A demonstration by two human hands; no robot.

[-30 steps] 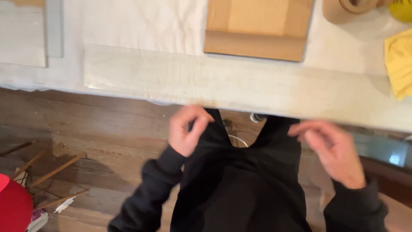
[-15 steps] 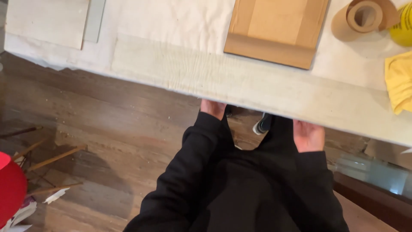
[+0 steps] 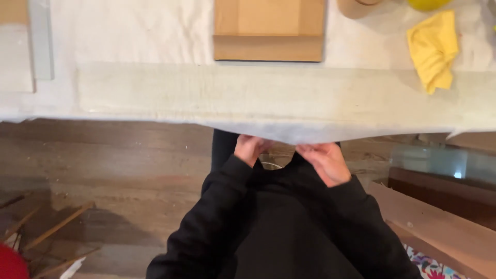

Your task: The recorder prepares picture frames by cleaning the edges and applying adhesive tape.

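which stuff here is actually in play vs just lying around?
In play:
- left hand and right hand, both at the near edge of the white sheet hanging over the table; fingertips hidden, so grip unclear

Lying about:
- cardboard piece
- yellow cloth
- tape roll
- wooden sticks on the floor
- red object

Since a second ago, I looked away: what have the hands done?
Both hands rose to the table's near edge: the left hand and right hand drew together, fingers tucked under the white cloth. The cardboard box and yellow rag stayed put.
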